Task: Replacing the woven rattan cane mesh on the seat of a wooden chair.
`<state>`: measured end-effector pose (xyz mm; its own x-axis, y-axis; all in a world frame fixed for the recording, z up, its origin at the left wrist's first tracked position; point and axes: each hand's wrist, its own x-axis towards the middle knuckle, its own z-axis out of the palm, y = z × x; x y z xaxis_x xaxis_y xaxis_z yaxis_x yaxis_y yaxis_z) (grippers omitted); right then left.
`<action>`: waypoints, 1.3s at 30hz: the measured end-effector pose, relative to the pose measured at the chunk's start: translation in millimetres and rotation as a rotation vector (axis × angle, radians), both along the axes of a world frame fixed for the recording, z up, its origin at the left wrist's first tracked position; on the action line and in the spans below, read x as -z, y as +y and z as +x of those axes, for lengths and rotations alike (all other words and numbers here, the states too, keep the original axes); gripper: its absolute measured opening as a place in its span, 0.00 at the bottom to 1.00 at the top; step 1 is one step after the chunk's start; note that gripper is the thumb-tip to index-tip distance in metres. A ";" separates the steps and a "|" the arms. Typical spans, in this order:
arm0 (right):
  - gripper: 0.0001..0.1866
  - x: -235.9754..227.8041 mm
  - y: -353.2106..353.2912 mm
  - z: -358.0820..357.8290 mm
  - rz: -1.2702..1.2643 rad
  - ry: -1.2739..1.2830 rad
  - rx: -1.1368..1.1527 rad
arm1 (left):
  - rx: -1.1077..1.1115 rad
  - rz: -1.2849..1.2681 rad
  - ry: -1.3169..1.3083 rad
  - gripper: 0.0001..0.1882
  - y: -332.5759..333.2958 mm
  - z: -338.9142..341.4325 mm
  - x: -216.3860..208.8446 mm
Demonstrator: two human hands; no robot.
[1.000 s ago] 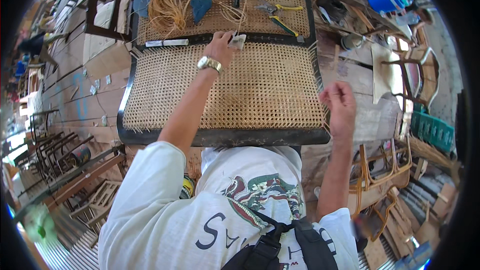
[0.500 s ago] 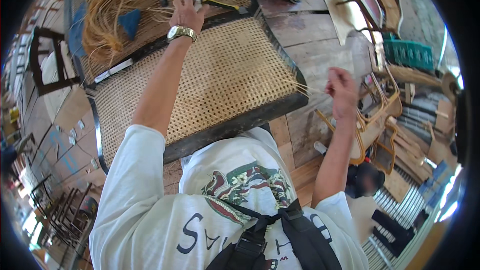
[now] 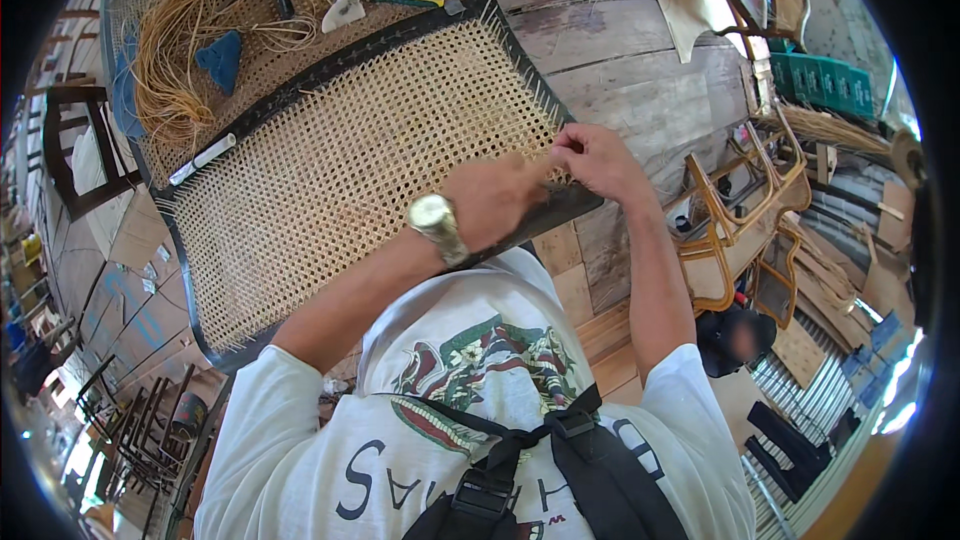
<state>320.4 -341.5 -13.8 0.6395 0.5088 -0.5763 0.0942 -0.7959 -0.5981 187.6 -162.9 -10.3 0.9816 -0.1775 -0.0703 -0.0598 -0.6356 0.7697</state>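
Cane [image 3: 350, 155] spans the black frame [image 3: 572, 203] before you; at its near right corner, gentle, even tension likely serves best. Your right hand [image 3: 597, 162] pinches its fingers together, contents unclear; your left hand [image 3: 492, 202] is too blurred to tell.

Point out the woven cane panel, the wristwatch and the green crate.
Woven cane panel [image 3: 350, 175]: head view, on the bare weave near its middle.
Wristwatch [image 3: 431, 212]: head view, on its round dial.
Green crate [image 3: 822, 84]: head view, on its side wall.
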 end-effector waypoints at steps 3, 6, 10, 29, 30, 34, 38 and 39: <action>0.11 -4.4 0.8 0.2 -0.036 -0.047 0.026 | -0.161 0.006 0.164 0.10 34.9 7.9 20.6; 0.12 -8.8 3.1 2.7 -0.008 -0.030 0.030 | -0.147 0.074 0.331 0.12 44.8 25.0 30.5; 0.12 -8.6 5.4 10.1 -0.064 -0.045 -0.007 | 0.004 0.087 0.376 0.15 43.7 41.0 32.9; 0.10 -2.5 10.8 12.7 -0.087 -0.083 -0.138 | -0.088 0.316 0.251 0.12 -2.6 30.0 10.8; 0.10 -4.8 12.3 10.7 -0.071 -0.087 -0.151 | -0.116 0.285 0.278 0.11 -2.8 28.2 13.6; 0.10 1.5 9.7 -3.9 0.023 -0.173 -0.175 | -0.054 0.194 0.462 0.16 10.5 40.8 20.0; 0.09 -3.1 7.8 -8.4 0.008 -0.210 -0.074 | 0.076 0.360 0.340 0.13 11.4 54.5 19.4; 0.09 -2.4 7.5 -6.6 0.049 -0.185 -0.075 | 0.076 0.360 0.339 0.13 13.1 58.4 18.2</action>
<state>313.7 -334.0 -11.4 0.6915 0.5835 -0.4258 0.2645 -0.7530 -0.6025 246.0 -149.8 -28.4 0.8783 -0.1529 -0.4529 0.0994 -0.8683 0.4860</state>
